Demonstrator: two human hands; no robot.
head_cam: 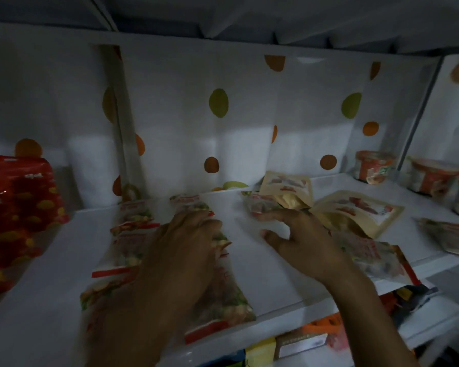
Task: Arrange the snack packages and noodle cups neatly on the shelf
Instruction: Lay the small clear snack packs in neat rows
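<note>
Several clear snack packets with red trim (133, 223) lie flat in rows on the white shelf (270, 274). My left hand (180, 247) rests flat on the middle packets (223, 300), fingers straight. My right hand (300, 237) hovers with fingers spread and loosely bent, its fingertips touching a small clear packet (260, 205). Two beige pouches (355, 210) lie just behind and to the right of that hand. Another clear packet (379, 258) lies under my right wrist. Noodle cups (374, 166) stand at the back right, with more cups (432, 176) beyond the shelf post.
A large red bag (19, 207) fills the shelf's left end. One more packet (451, 234) lies at the far right. A dotted white liner (217, 123) covers the back wall. Boxes and packets (300, 343) sit on the lower shelf. An upper shelf (223, 19) hangs close overhead.
</note>
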